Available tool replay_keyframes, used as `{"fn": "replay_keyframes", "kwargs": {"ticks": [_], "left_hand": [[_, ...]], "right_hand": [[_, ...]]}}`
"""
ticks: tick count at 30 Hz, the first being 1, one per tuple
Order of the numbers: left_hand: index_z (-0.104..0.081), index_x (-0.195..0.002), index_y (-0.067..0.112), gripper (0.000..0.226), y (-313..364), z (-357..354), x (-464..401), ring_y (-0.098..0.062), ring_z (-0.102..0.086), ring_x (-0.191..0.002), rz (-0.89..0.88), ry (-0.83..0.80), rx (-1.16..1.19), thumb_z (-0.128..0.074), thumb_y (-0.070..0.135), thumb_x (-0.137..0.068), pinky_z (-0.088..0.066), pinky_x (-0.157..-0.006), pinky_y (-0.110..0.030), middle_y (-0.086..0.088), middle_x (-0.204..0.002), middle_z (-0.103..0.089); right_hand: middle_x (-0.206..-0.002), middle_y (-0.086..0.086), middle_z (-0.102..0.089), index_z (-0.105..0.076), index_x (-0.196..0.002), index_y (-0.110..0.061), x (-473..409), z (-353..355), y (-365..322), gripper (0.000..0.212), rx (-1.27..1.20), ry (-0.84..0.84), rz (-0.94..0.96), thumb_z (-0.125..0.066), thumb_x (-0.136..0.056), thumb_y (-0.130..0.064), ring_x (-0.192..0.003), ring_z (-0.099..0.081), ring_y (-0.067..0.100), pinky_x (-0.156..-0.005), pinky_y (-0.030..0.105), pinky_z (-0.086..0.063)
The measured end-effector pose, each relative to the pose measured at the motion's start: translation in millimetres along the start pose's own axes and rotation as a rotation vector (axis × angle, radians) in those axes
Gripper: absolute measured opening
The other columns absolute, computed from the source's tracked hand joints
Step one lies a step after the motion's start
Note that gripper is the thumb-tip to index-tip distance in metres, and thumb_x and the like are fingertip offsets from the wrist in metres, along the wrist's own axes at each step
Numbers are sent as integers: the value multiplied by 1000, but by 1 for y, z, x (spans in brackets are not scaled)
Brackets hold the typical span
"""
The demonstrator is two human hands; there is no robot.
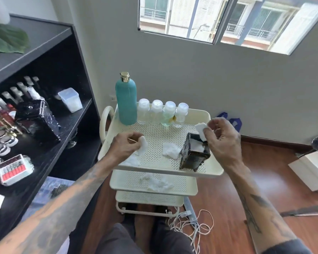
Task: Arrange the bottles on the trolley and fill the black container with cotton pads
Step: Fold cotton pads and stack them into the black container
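We record the cream trolley (212, 114) as our landmark; all places are given against it. The black container (194, 153) stands on the trolley's top tray near the front right corner, its long axis roughly vertical, leaning a little, with the open mouth upward and white pads visible inside. Our right hand (223, 138) hovers just above and to the right of that mouth, thumb and fingertips pinched together on one cotton pad (201, 130), which hangs directly over the container's opening. Our left hand (126, 145) is over the tray's front left part, well apart from the container, fingers closed on a second pad (142, 144); we cannot tell whether a thin stick near its fingers is held too. A loose heap of pads (170, 151) lies on the perforated tray floor between the two hands, just left of the container, and more pads (131, 160) lie under the left hand. Along the tray's back edge stand, upright, a tall teal bottle (126, 101) with a gold cap at the back left corner, then a row of four small clear bottles (162, 113) touching side by side to its right. Further pads (159, 183) rest on the trolley's middle tray.
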State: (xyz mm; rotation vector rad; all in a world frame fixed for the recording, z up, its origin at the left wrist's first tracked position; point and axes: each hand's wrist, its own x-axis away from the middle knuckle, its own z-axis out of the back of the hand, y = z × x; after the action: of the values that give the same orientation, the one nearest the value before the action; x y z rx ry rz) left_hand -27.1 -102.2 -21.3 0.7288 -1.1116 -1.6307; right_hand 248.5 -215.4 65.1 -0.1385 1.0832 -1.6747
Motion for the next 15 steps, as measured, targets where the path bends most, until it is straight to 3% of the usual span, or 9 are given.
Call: {"fn": "replay_keyframes", "kwargs": {"ticks": [2, 4, 6, 9, 13, 15], "left_hand": [[-73, -114, 20, 28, -10, -18, 11, -3, -69, -86, 12, 32, -53, -74, 14, -86, -51, -69, -7, 7, -96, -73], [-74, -110, 19, 22, -18, -32, 21, -3, -69, -83, 19, 61, -68, -74, 18, -87, -50, -65, -6, 11, -90, -72], [-75, -105, 18, 17, -23, -39, 26, -3, -69, -81, 1, 82, -82, -73, 22, -88, -50, -64, -6, 12, -88, -72], [-75, -103, 19, 16, -25, -42, 26, 3, -66, -80, -9, 90, -83, -72, 26, -89, -46, -62, -3, 12, -89, -73], [-74, -108, 18, 20, -27, -42, 21, 3, -65, -84, 12, 82, -92, -69, 28, -91, -47, -67, -7, 10, -91, -72], [-74, -110, 17, 22, -25, -43, 18, -2, -65, -86, 28, 94, -73, -67, 28, -92, -50, -72, -17, 7, -95, -72]], "right_hand": [[-88, 6, -59, -62, -90, -10, 1, 0, 10, 7, 257, 31, 166, -66, -88, -15, -72, -52, 19, -60, 33, -48], [-87, 8, -59, -62, -89, -8, 5, -6, 19, 5, 420, -65, 248, -65, -88, -13, -75, -51, 22, -58, 36, -50], [-89, 6, -63, -65, -91, -10, 9, -14, 26, 10, 530, -195, 237, -63, -92, -20, -80, -49, 20, -62, 38, -51], [-92, 1, -68, -70, -92, -18, 3, -21, 34, 23, 593, -346, 169, -59, -94, -39, -84, -40, 15, -67, 31, -40], [-95, 6, -69, -72, -101, -31, -7, -13, 34, 38, 703, -599, 104, -39, -99, -49, -98, -45, 21, -84, 38, -40], [-83, 3, -65, -65, -84, -37, -10, -7, 33, 42, 720, -689, 88, -29, -101, -50, -98, -47, 22, -81, 39, -38]]}}
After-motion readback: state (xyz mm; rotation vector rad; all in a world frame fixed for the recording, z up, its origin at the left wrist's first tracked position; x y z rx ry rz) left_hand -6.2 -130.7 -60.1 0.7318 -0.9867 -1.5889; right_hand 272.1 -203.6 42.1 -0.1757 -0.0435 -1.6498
